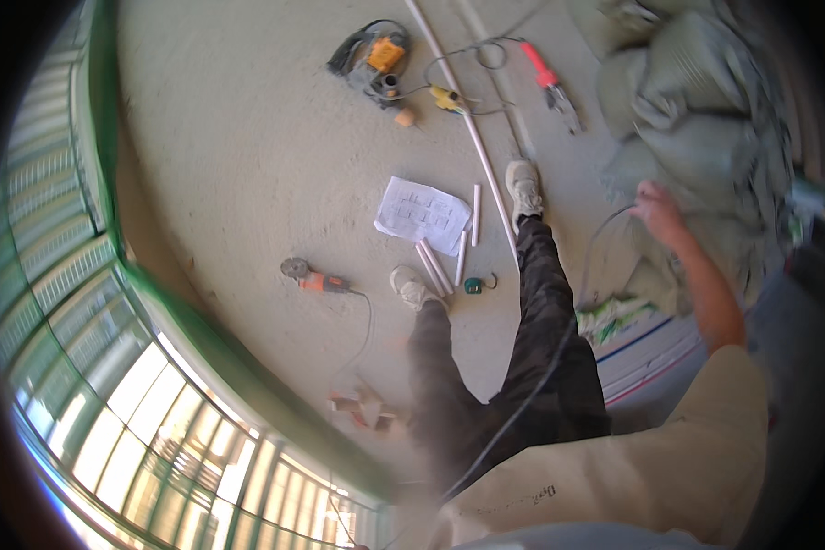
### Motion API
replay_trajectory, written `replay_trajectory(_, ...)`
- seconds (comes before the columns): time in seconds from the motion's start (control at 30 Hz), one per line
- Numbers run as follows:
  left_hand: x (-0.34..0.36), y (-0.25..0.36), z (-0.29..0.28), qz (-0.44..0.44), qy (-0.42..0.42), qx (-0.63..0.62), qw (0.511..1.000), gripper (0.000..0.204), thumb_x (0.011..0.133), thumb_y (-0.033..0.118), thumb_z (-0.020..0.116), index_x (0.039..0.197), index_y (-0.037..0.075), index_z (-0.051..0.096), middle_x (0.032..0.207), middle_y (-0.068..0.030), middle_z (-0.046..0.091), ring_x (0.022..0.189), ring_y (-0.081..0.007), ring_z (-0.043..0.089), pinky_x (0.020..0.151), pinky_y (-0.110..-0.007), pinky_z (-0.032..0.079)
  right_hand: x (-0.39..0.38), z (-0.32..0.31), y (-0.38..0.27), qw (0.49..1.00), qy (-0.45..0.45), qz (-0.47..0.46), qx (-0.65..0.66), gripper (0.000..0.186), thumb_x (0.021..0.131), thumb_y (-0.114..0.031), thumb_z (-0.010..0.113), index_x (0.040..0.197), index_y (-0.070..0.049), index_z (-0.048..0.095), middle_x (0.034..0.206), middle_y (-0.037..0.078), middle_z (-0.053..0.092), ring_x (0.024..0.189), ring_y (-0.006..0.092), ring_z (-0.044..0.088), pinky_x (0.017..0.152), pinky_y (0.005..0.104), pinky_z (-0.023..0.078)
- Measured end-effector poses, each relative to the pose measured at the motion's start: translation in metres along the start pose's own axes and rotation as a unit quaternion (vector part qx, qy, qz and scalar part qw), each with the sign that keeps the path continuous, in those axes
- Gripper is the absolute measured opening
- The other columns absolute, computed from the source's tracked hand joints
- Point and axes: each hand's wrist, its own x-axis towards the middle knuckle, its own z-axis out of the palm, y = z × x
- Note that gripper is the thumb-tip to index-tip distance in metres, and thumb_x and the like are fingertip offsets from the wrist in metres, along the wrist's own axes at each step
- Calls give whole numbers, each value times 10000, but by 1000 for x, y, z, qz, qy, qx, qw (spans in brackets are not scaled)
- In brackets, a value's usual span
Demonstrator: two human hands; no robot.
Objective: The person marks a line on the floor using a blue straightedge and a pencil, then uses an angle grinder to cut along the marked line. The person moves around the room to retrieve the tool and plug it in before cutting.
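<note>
Along the left rim, a gridded window (pixel 137 380) with a green border curves round the dusty floor (pixel 229 165), where an orange angle grinder (pixel 319 279) lies, its round grey disc outward. No left hand can be made out, so I cannot tell its grip. Next come a creased paper drawing (pixel 422 215), short smooth whitish pipes (pixel 476 215) and a green tape measure (pixel 473 286). A slim, flexible grey cable (pixel 543 385) crosses the dark trousers (pixel 543 289) and rises to the right hand (pixel 658 209), whose grip looks to be pinching it at the fingertips. Best, I judge, to draw it gently in loose, even curves, clear of both feet and unkinked. Bulging, wrinkled sacks (pixel 706 82) heap close by that hand
</note>
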Motion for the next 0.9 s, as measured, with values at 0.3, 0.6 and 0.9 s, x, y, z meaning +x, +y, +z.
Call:
replay_trajectory(0.3,168,340,120,239,80,-38,967,429,998,342,675,1233,-14,715,1177,-291,727,1123,-463,706,939,-537,535,122,103,-188,939,-279,-108,171,374,1050,-364,681,919,-28,582,848,269,677,868,530,638,727,610,472)
replay_trajectory(0.6,372,728,123,184,161,-348,905,1148,845,490,913,1603,-125,308,1508,-359,548,1416,-467,551,1171,-504,454,119,179,-257,913,-389,-59,109,325,1028,-300,707,892,-25,601,843,251,651,840,500,641,705,569,478)
replay_trajectory(0.9,453,693,115,308,11,-504,807,725,903,298,873,1412,-33,476,1264,-181,639,1106,-329,689,991,-485,594,144,196,-285,906,-411,28,95,286,1043,-252,680,917,-2,622,781,239,599,731,453,598,666,474,468)
